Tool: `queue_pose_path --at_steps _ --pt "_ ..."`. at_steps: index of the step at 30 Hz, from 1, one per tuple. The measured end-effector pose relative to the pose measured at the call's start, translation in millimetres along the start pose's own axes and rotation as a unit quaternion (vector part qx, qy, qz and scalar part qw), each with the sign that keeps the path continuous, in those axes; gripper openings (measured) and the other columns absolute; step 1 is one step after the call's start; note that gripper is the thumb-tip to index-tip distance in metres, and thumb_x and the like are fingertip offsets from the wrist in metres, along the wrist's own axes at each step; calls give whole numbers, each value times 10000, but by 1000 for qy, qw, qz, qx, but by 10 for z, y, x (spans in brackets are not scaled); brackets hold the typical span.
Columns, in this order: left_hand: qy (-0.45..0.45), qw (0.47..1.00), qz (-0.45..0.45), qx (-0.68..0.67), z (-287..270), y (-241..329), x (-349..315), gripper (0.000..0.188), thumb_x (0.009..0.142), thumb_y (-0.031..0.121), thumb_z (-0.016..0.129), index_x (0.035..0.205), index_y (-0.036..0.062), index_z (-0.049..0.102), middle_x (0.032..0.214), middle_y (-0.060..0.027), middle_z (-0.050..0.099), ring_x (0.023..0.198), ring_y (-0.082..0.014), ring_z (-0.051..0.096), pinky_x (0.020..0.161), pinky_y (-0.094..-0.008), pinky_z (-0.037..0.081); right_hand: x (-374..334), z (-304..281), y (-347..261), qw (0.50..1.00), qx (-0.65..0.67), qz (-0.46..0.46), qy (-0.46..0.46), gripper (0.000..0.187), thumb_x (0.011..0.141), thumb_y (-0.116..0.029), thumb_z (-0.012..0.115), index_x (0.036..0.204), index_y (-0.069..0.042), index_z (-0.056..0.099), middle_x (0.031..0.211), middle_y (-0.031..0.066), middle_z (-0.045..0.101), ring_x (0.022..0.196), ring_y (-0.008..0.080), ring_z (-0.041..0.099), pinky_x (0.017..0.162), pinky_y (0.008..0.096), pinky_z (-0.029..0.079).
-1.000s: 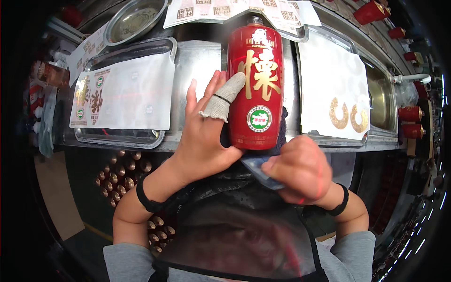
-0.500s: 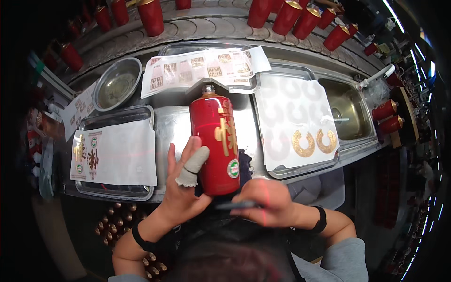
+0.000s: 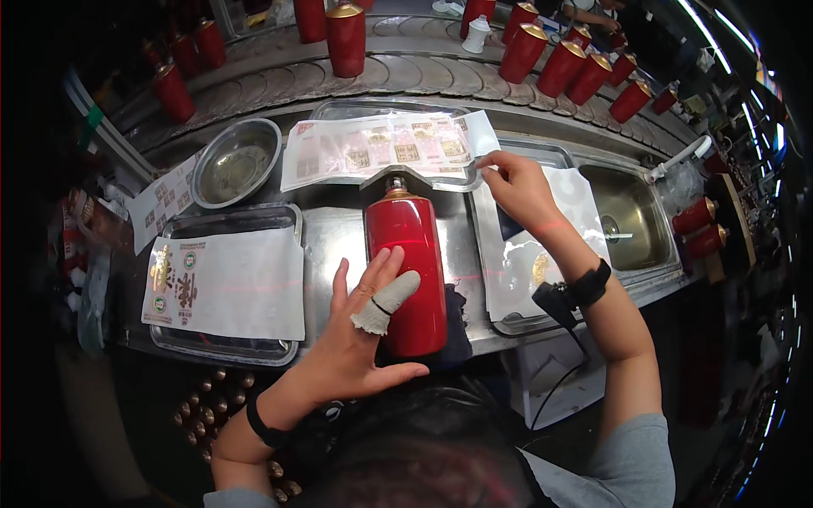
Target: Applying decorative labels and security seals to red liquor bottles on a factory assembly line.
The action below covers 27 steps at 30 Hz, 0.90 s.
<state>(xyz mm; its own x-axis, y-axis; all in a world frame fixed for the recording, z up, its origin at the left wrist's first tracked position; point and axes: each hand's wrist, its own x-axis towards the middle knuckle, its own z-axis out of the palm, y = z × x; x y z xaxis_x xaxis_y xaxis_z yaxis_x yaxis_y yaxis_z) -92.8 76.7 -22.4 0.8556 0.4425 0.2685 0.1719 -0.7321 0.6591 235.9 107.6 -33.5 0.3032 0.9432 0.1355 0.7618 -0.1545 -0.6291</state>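
A red bottle (image 3: 408, 279) with a gold shoulder and bare neck lies on the steel worktop, its neck in a notched metal rest (image 3: 396, 176). My left hand (image 3: 364, 339) lies against its left side, fingers spread and thumb held out past the base; one finger wears a pale cloth cover (image 3: 388, 303). My right hand (image 3: 517, 190) is at the right corner of the far sheet of gold and brown square decals (image 3: 339, 157), thumb and fingers pinched together. Whatever is between them is too small to make out.
A steel bowl (image 3: 275, 169) stands far left. On the left tray (image 3: 292, 347) lies a decal sheet (image 3: 246, 288); the right tray (image 3: 500, 317) holds another sheet (image 3: 584, 207). A sink (image 3: 644, 245) is at right. Red bottles (image 3: 347, 42) stand on the curved conveyor (image 3: 415, 76) behind.
My right hand has moved from the bottle's base to the far decal sheet; the dark flat tool no longer shows in it. The bottle has turned, its gold lettering now out of sight.
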Motion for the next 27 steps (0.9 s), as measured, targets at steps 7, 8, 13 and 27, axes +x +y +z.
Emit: queue_pose_path --at_steps 7,8,13,27 --pt "18 998 -36 -39 21 -141 -106 1049 723 439 841 1538 106 272 1616 -245 180 1495 -418 197 1161 -634 76 360 207 74 975 -215 -41 -32 332 858 -120 524 1075 -159 772 991 174 666 921 356 660 827 434 526" --pt "16 998 -35 -43 18 -171 -114 1052 722 439 842 1539 104 270 1620 -242 170 1498 -416 190 1162 -633 74 379 214 104 974 -219 -40 -34 335 853 -131 532 1082 -166 773 980 172 667 900 362 662 820 438 530" --pt "10 998 -37 -45 24 -267 -154 1087 715 450 849 1547 95 246 1621 -248 168 1508 -405 171 1175 -605 46 423 262 132 980 -194 -6 42 278 833 -227 616 1037 -108 762 961 165 663 882 371 667 795 445 538" --pt "9 997 -44 -58 31 -270 -152 1090 727 459 835 1557 104 224 1633 -217 156 1493 -454 162 1164 -632 79 915 134 477 971 -143 170 83 200 716 -236 676 800 -65 737 866 181 725 866 364 697 772 429 540"
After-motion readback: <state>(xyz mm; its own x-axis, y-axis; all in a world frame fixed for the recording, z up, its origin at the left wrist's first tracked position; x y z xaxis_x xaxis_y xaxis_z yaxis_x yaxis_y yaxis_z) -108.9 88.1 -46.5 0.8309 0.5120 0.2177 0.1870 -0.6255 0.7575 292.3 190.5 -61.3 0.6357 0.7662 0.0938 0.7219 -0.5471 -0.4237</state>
